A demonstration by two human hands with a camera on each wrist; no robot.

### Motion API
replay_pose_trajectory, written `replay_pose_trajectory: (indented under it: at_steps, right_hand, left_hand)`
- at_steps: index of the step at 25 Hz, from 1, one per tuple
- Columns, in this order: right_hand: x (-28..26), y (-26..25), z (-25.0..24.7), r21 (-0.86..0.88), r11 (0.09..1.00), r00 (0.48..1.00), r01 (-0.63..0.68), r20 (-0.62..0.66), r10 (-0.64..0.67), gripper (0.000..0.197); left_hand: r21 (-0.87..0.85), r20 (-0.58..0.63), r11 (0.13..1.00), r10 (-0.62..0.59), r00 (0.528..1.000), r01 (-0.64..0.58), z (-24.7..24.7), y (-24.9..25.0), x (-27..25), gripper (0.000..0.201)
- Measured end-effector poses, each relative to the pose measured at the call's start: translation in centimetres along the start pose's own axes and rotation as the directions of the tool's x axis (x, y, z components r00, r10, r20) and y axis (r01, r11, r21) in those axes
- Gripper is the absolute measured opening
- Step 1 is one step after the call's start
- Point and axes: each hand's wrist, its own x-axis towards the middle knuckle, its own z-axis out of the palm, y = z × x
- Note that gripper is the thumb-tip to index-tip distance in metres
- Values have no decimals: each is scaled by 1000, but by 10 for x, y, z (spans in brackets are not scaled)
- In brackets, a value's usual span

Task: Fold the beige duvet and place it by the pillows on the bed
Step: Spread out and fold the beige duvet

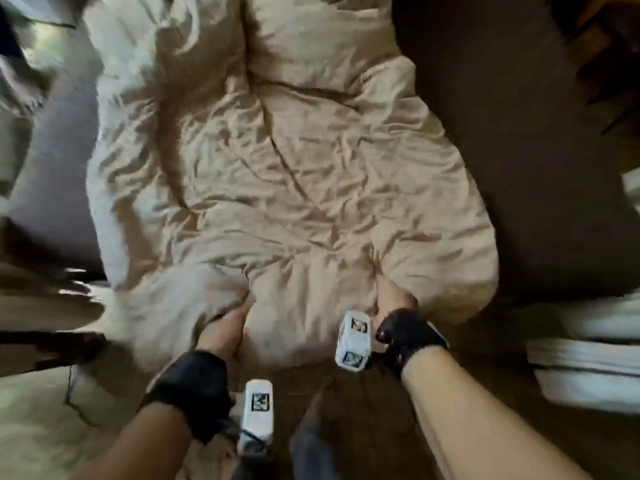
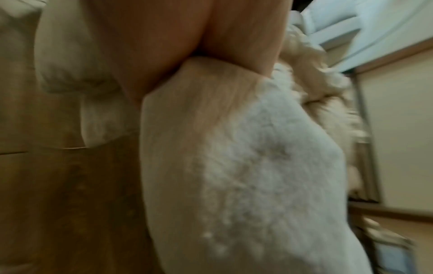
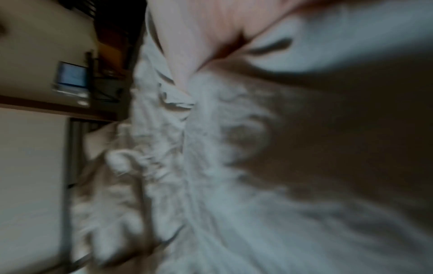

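The beige duvet (image 1: 277,168) lies crumpled across the bed and runs away from me; its underside is white and fluffy. My left hand (image 1: 230,323) grips the duvet's near edge on the left. My right hand (image 1: 393,296) grips the same edge further right. In the left wrist view my fingers (image 2: 164,46) curl round a fold of the duvet (image 2: 257,166), fluffy side out. The blurred right wrist view shows fingers (image 3: 199,37) pinching the duvet (image 3: 234,204). A puffy beige mound (image 1: 311,29) lies at the far end; whether it is a pillow I cannot tell.
The dark brown bed sheet (image 1: 519,150) lies bare to the right of the duvet. Wooden floor (image 1: 363,393) is under me, with my foot (image 1: 318,427) on it. White stacked items (image 1: 588,358) sit at the right, and pale flooring (image 1: 34,427) at lower left.
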Motion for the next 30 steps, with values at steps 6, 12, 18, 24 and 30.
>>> replay_pose_trajectory:
  at_steps: [6,12,18,24,30]
  right_hand:
    - [-98,-109,46,27,727,723,686,96,-685,31]
    - [-15,91,-13,-147,987,998,-59,28,63,60]
    - [-50,40,10,-21,973,959,231,-161,-232,48]
    - [-81,-68,58,61,820,822,569,-63,-566,38]
    - [-51,-187,98,-178,640,653,748,21,-757,54]
  left_hand:
    - [-103,199,972,230,953,-213,44,129,-59,65]
    - [255,-71,967,-2,997,20,-71,-38,13,86]
    - [175,-166,978,142,976,-112,-62,-9,-2,107]
    - [165,-147,911,402,904,-379,5,135,-18,97]
    - [388,-84,714,657,749,-583,43,265,2,87]
